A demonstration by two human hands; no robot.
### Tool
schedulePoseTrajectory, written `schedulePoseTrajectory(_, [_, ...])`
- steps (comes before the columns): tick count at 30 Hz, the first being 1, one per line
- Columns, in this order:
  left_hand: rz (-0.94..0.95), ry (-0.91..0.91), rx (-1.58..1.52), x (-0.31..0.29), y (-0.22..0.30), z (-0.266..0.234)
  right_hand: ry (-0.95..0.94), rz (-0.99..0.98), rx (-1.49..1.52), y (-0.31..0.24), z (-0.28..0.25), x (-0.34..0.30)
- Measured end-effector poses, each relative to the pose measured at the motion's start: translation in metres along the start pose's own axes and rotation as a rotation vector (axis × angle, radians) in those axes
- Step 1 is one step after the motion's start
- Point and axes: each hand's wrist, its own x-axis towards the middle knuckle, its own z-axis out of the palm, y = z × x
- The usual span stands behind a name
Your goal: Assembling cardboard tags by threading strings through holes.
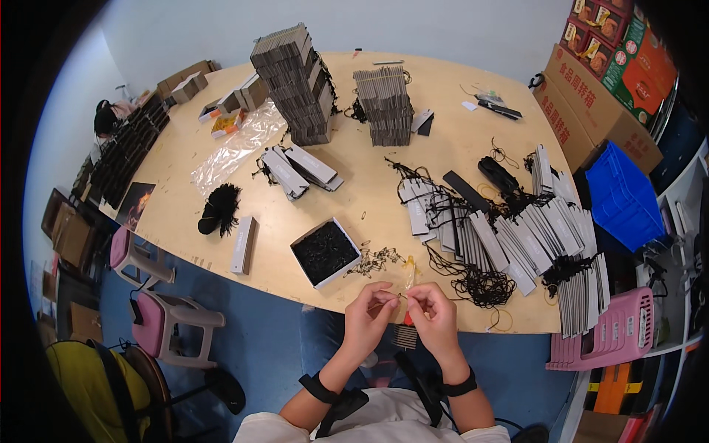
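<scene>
My left hand [368, 316] and my right hand [434, 317] meet at the table's near edge, each in a pinch. Between their fingertips is something small and thin, too fine to name. Just beyond my fingers lies a narrow, clear yellowish plastic piece [410, 272]. Small brass-coloured wire pins [378, 260] are scattered past my left hand. A white open box [344, 276] full of small black pieces stands to their left. Below my hands, a ridged stack [404, 337] and a bit of red show partly.
Grey-white tags with black cords [473, 240] cover the right side. Tall banded stacks [299, 88] of tags stand at the back. A black cord bundle [219, 210] and a long white box [244, 245] lie left. A blue crate [624, 196] sits off the right edge.
</scene>
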Motion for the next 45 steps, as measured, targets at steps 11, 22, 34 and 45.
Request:
schedulePoseTrajectory(11, [0.016, 0.011, 0.05, -0.001, -0.002, 0.0, 0.004, 0.042, -0.004, 0.002, 0.002, 0.001])
schedulePoseTrajectory(22, [0.053, 0.004, -0.127, -0.014, 0.014, 0.004, -0.096, 0.211, 0.348, -0.005, -0.012, -0.006])
schedulePoseTrajectory(34, [0.087, -0.07, -0.321, -0.022, 0.013, 0.008, -0.195, 0.429, 0.721, -0.014, -0.015, -0.015])
schedulePoseTrajectory(45, [0.561, 0.128, 0.231, -0.019, 0.02, 0.019, -0.247, 0.559, 1.002, -0.014, -0.008, -0.02])
